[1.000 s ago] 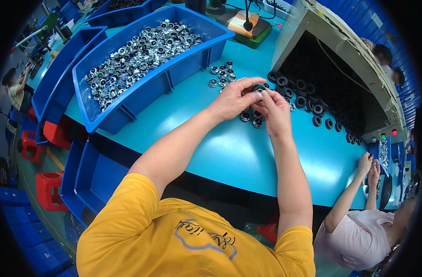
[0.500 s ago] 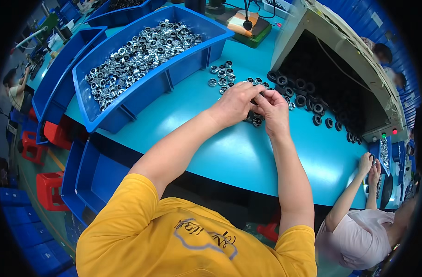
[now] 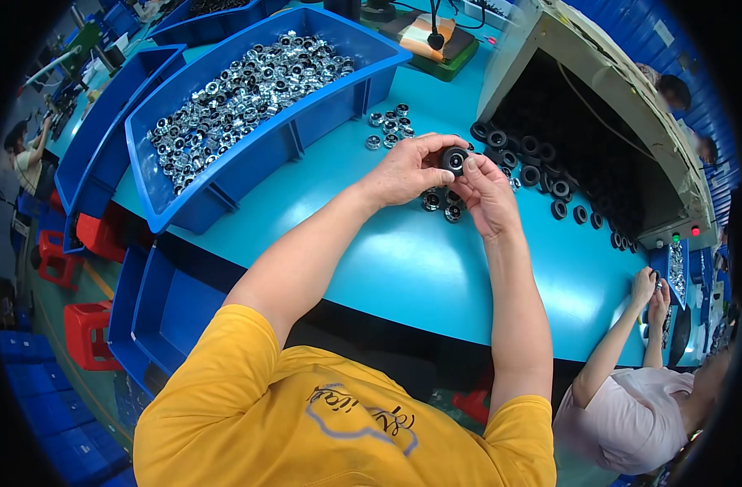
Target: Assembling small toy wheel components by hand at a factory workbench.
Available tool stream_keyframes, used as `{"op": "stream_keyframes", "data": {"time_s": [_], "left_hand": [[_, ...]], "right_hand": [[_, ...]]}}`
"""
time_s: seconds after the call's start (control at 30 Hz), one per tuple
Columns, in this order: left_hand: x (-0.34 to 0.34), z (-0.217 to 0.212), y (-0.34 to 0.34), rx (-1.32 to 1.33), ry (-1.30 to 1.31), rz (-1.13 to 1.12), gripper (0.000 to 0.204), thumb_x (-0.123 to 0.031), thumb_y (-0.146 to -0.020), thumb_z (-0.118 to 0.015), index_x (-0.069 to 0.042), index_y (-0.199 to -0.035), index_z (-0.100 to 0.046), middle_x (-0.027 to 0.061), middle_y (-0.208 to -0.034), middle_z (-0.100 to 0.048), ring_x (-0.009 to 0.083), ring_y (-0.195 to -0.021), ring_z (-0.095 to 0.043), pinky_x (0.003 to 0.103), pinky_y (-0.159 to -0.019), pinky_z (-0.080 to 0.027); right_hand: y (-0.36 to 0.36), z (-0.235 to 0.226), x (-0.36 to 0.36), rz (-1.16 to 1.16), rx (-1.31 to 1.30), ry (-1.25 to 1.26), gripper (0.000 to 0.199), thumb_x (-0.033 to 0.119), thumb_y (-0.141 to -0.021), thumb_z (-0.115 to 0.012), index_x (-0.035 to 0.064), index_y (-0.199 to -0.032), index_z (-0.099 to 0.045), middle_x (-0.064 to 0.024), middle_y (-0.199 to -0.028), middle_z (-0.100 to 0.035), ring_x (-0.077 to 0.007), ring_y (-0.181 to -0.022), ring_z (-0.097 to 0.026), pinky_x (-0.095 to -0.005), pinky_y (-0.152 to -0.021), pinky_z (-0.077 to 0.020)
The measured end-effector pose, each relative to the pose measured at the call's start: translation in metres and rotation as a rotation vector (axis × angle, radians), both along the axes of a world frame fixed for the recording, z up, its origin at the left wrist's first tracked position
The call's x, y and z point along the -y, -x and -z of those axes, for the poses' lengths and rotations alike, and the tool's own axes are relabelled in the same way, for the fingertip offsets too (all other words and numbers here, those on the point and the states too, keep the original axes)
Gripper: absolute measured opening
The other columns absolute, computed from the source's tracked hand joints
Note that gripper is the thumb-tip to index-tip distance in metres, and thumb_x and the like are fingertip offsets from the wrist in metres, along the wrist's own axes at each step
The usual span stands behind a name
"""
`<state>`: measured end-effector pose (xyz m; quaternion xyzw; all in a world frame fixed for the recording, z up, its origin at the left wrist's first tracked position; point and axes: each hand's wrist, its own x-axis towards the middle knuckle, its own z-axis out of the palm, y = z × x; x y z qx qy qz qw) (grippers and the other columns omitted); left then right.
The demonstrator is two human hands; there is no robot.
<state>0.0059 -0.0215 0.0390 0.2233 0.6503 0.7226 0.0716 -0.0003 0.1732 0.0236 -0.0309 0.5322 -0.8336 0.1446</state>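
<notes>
A small wheel [image 3: 454, 160], a black rubber tyre around a dark hub with a bright centre, is held up between my two hands over the table. My left hand [image 3: 403, 172] grips its left and upper side, thumb below and fingers curled over the top. The fingertips and thumb of my right hand [image 3: 491, 195] pinch its right edge. Beneath and around my hands lie loose chrome hubs [image 3: 431, 201], partly hidden. More chrome hubs [image 3: 390, 124] rest beyond my left hand. Black tyre rings [image 3: 530, 175] are scattered to the right of my right hand.
A big blue bin [image 3: 261, 138] full of chrome hubs stands on the blue table [image 3: 371, 260] to the left. A box-like metal housing [image 3: 501, 77] with a heap of black rings at its opening is at right. A co-worker's hands [image 3: 651, 294] work at the right edge.
The wheel has been turned so its face shows between my hands, where fingers covered it before. My left hand has tilted open around it, and my right hand has shifted slightly right.
</notes>
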Motion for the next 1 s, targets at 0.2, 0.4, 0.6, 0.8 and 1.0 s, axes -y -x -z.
{"op": "stream_keyframes", "data": {"time_s": [0.2,0.4,0.6,0.8,1.0], "left_hand": [[0.001,-0.001,0.0,0.043,-0.019,0.013,0.049,0.003,-0.088,-0.062,-0.006,-0.136,-0.058,0.0013,-0.111,-0.065,0.0079,-0.094,-0.06,0.024,-0.083,-0.052],[-0.002,-0.005,-0.004,0.122,-0.051,-0.047,0.034,-0.009,-0.098,-0.058,-0.005,-0.131,-0.063,0.001,-0.102,-0.067,0.007,-0.08,-0.061,0.023,-0.072,-0.052],[-0.001,0.001,0.0,0.044,0.071,-0.141,0.029,-0.012,-0.1,-0.056,-0.005,-0.127,-0.065,0.0011,-0.101,-0.068,0.0072,-0.075,-0.06,0.023,-0.068,-0.051],[-0.005,0.007,-0.003,-0.003,-0.01,-0.129,0.041,-0.003,-0.092,-0.064,-0.006,-0.133,-0.059,0.003,-0.113,-0.064,0.0109,-0.095,-0.062,0.027,-0.082,-0.053],[-0.003,-0.003,-0.004,-0.276,0.271,-0.121,0.05,0.004,-0.083,-0.068,-0.006,-0.131,-0.059,0.0082,-0.116,-0.061,0.017,-0.102,-0.063,0.032,-0.089,-0.053]], "right_hand": [[-0.004,-0.003,0.006,-0.002,0.009,0.047,0.024,0.02,-0.096,-0.068,0.0015,-0.111,-0.063,-0.0078,-0.103,-0.069,-0.0187,-0.091,-0.069,-0.0334,-0.086,-0.0586],[-0.003,-0.006,0.006,-0.016,0.025,0.041,0.024,0.019,-0.096,-0.068,0.0009,-0.111,-0.063,-0.009,-0.102,-0.069,-0.0188,-0.091,-0.069,-0.0312,-0.085,-0.0594],[-0.005,-0.004,0.008,-0.012,-0.01,-0.039,0.026,0.018,-0.095,-0.069,0.0001,-0.114,-0.062,-0.0092,-0.104,-0.068,-0.0175,-0.092,-0.069,-0.0302,-0.085,-0.0597],[-0.007,-0.013,0.012,0.055,0.009,0.042,0.028,0.014,-0.096,-0.068,-0.0015,-0.118,-0.061,-0.0091,-0.109,-0.067,-0.0164,-0.095,-0.068,-0.0299,-0.085,-0.0598],[-0.007,-0.017,0.008,0.083,-0.062,-0.147,0.024,0.012,-0.094,-0.069,-0.0011,-0.113,-0.062,-0.0091,-0.103,-0.067,-0.0158,-0.091,-0.068,-0.0299,-0.084,-0.0598]]}}
